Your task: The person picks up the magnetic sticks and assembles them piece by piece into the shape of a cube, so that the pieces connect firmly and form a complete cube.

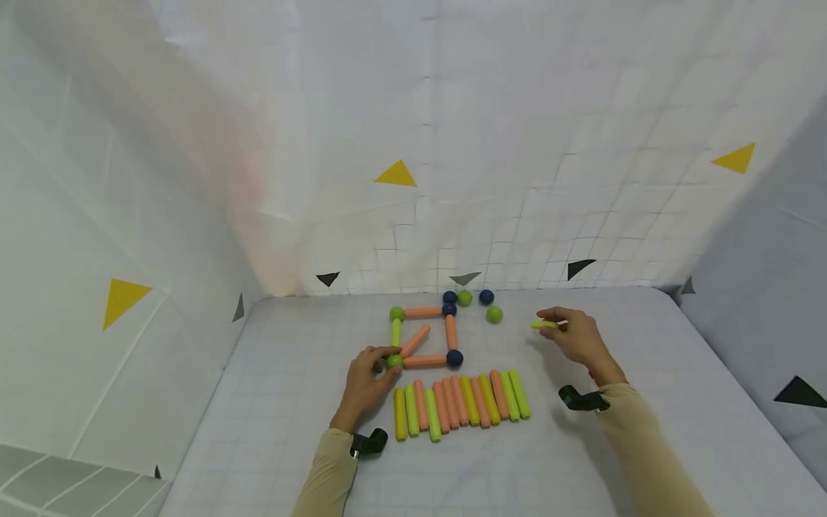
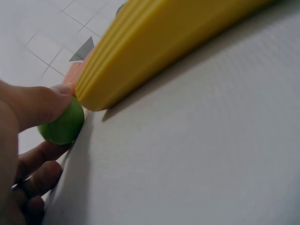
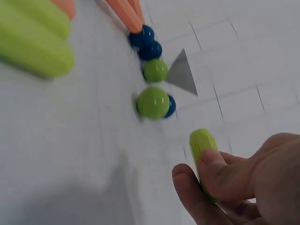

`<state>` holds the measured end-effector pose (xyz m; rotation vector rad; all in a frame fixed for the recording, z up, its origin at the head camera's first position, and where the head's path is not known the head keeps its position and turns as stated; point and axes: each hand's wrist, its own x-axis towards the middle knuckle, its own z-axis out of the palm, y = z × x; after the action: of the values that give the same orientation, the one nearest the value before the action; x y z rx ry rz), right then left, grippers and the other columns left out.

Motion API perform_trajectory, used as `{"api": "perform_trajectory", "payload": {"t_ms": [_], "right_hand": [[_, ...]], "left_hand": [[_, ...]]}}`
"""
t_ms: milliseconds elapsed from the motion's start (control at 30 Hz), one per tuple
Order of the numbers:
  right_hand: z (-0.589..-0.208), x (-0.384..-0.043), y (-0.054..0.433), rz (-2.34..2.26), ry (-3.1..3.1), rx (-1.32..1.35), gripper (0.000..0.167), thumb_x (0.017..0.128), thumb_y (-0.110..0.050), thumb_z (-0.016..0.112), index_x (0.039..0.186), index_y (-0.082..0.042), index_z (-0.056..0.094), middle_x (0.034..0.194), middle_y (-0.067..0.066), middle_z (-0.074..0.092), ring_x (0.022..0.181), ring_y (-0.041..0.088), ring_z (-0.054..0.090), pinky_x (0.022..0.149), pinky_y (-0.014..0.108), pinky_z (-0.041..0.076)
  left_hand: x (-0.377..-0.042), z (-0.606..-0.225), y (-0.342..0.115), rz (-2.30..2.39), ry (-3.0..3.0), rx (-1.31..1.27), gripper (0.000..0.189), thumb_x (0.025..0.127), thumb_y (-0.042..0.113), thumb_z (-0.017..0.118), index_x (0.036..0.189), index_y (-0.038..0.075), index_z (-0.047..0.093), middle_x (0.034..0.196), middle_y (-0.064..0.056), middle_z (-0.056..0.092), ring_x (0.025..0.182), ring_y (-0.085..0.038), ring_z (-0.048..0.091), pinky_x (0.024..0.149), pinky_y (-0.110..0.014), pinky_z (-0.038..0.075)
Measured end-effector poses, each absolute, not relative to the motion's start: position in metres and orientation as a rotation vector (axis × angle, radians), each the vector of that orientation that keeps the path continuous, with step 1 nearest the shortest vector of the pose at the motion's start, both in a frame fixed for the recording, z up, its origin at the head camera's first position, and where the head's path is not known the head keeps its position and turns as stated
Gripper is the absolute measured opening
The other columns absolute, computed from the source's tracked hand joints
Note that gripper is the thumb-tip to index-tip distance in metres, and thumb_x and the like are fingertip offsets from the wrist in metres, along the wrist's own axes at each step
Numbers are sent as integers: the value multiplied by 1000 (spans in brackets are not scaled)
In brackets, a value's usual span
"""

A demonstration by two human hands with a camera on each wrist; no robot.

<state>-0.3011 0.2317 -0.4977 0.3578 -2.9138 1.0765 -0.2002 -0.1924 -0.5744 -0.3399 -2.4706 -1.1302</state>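
Observation:
At the near-left corner of a square of sticks and balls, my left hand (image 1: 368, 380) pinches a green ball (image 2: 63, 124) between thumb and fingers. Orange sticks (image 1: 425, 361) and one lime-green stick (image 1: 396, 332) form the sides of that square. A loose-angled orange stick (image 1: 416, 341) slants inward from the held ball. Dark blue balls (image 1: 455, 358) mark its right corners, and another green ball (image 1: 397, 313) its far-left one. Over the table to the right, my right hand (image 1: 578, 337) grips a short lime-green stick (image 3: 202, 140) by thumb and fingers, one end sticking out.
A row of yellow, orange and lime sticks (image 1: 457, 398) lies in front of the square. Several loose blue and green balls (image 1: 494, 314) sit at the back, between the square and my right hand. White sheeted walls (image 1: 491, 143) enclose the table (image 1: 517, 474).

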Motion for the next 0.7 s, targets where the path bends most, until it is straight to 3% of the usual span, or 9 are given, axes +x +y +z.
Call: {"api": "perform_trajectory", "payload": {"t_ms": [167, 400, 600, 700], "right_hand": [[-491, -309, 197, 1045, -2874, 466, 26, 103, -4, 66, 128, 0, 73, 122, 27, 67, 106, 40, 69, 79, 45, 57], [-488, -318, 150, 965, -2760, 820, 23, 101, 0, 67, 124, 3, 71, 118, 22, 72, 110, 41, 65, 98, 58, 50], [-488, -324, 116, 854, -2775, 938, 21, 99, -7, 74, 120, -2, 71, 116, 15, 74, 110, 36, 63, 100, 54, 48], [-488, -326, 102, 787, -2771, 988, 20, 97, -9, 77, 116, -7, 73, 114, 10, 75, 104, 31, 59, 95, 49, 48]], "left_hand": [[-201, -575, -193, -1127, -2468, -352, 35, 92, 15, 84, 126, 12, 76, 105, -8, 72, 83, -23, 61, 76, -33, 50], [-201, -574, -193, -1134, -2469, -358, 35, 93, 15, 83, 127, 12, 75, 105, -7, 72, 85, -24, 63, 76, -36, 53], [-201, -573, -193, -1138, -2485, -341, 36, 92, 15, 84, 127, 13, 75, 105, -7, 72, 85, -23, 63, 77, -34, 53], [-201, -573, -192, -1134, -2491, -327, 36, 92, 15, 84, 127, 15, 75, 105, -6, 72, 85, -22, 63, 77, -33, 52]]}}
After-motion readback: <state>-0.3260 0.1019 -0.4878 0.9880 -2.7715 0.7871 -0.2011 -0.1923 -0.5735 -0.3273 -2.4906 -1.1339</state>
